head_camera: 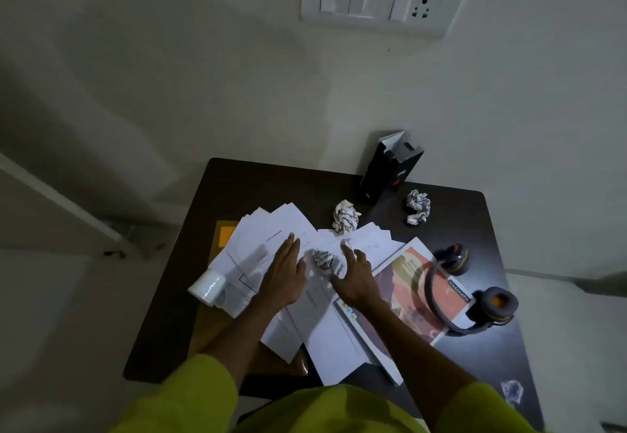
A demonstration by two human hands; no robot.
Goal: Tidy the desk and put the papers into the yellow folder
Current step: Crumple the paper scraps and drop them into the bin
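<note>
Wall: I saw plain off-white plaster (169,59), dim and shadowed toward the left.
Switchboard: a white switch panel (383,0) with a socket sat high on that wall, catching a glint.
Desk: a dark wooden top (258,181) stood against the wall.
Floor: pale (40,314), I noted, left of the desk.

The notebook (424,283) cover reads "classmate"; print on the papers (271,229) is too blurred.

We saw a dark desk (475,215) against the wall. On it lay a spread of white papers (271,229), a yellow folder (226,234) under them, a notebook (407,273), headphones (475,297), a black box (386,171), a white roll (208,285) and crumpled paper balls (418,207).
</note>
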